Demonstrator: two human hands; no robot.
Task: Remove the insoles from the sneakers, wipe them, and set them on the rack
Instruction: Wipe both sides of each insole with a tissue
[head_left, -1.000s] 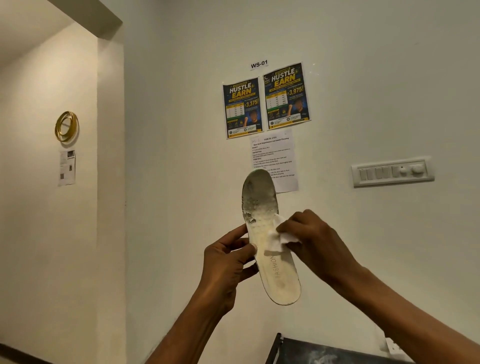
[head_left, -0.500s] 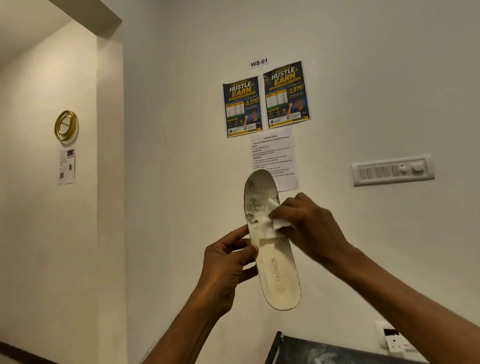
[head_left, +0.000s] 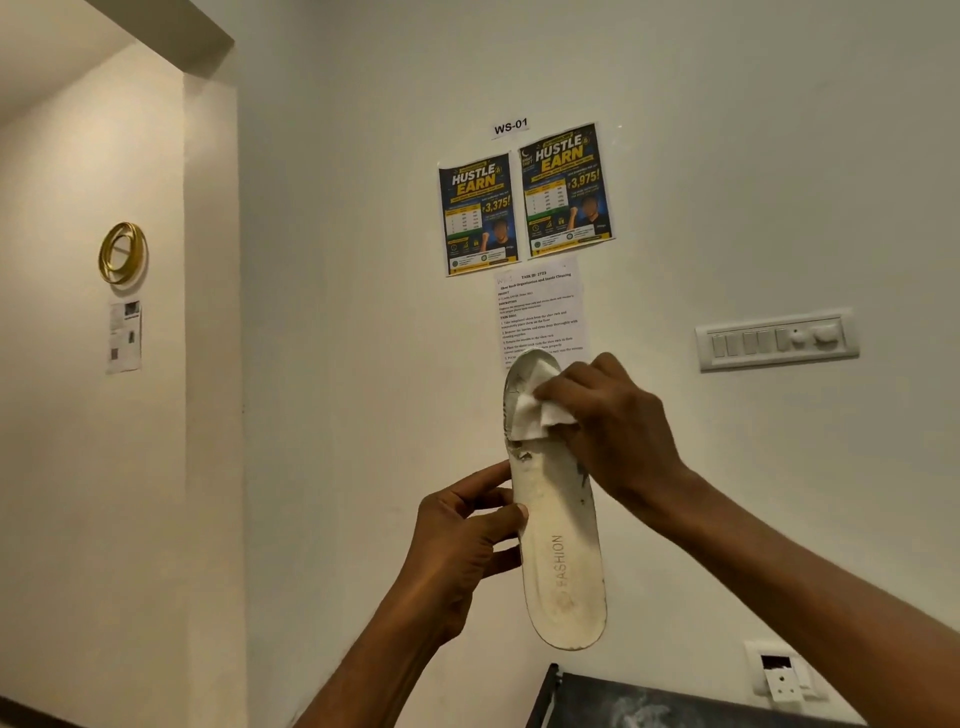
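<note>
A worn white insole (head_left: 558, 551) printed "FASHION" is held upright in front of the wall, toe end up. My left hand (head_left: 462, 540) pinches its left edge near the middle. My right hand (head_left: 608, 431) presses a crumpled white wipe (head_left: 535, 410) against the grey, scuffed toe end of the insole. The top of the dark rack (head_left: 649, 701) shows at the bottom edge, below the insole. No sneakers are in view.
The cream wall ahead carries two posters (head_left: 524, 200), a printed sheet (head_left: 540, 312), a switch panel (head_left: 776, 340) at the right and a socket (head_left: 779, 673) low right. A wall corner (head_left: 213, 364) juts out on the left, with a gold ring (head_left: 123, 253) beyond it.
My right hand has slid the wipe up the insole from its middle to the toe end. My left hand keeps the same hold.
</note>
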